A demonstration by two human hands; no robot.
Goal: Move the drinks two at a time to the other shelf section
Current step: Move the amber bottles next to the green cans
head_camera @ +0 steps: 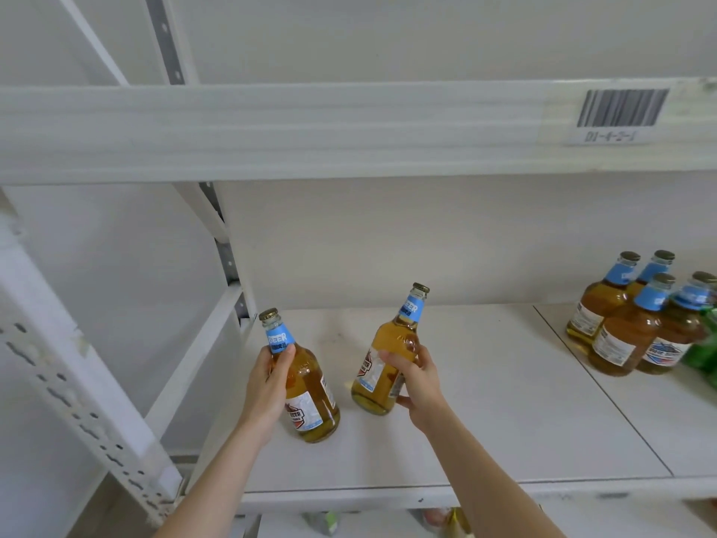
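Two amber beer bottles with blue neck labels are over the left part of the white shelf board (485, 401). My left hand (267, 386) grips the left bottle (310, 398) at its shoulder, just below the neck. My right hand (419, 386) grips the right bottle (388, 363) around its body; this bottle leans to the right. Whether the bottle bases touch the board, I cannot tell. Several more of the same bottles (628, 324) stand grouped at the far right of the shelf.
A green object (704, 343) sits at the right edge beside the grouped bottles. The upper shelf beam (310, 130) carries a barcode label (620, 114). A perforated white upright (77, 382) stands at the left. Items show on the lower shelf (388, 522).
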